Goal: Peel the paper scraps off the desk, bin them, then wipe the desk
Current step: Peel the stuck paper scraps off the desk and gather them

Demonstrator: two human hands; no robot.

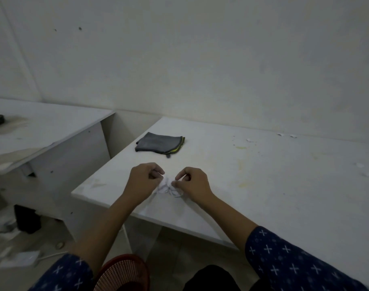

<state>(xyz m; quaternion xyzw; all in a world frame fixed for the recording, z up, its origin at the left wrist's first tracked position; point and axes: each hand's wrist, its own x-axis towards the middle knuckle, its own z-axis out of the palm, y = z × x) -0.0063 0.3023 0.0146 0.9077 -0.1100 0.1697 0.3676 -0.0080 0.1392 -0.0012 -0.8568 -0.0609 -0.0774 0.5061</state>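
Observation:
My left hand (142, 179) and my right hand (193, 182) meet near the front left part of the white desk (263, 185). Both pinch a crumpled white paper scrap (166, 186) that lies between their fingertips on the desk top. More small paper scraps (249, 140) stick to the desk farther back, others (286, 135) near the wall and some (359, 165) at the right. A folded grey cloth (159, 145) with a yellow edge rests on the desk's far left corner. The red mesh bin (121, 274) stands on the floor under my left forearm.
A second white desk (43, 131) stands to the left across a narrow gap. Yellowish stains (241, 148) mark the desk top. On the floor at the left lie a dark box (27, 220), white papers (20, 259) and a cable.

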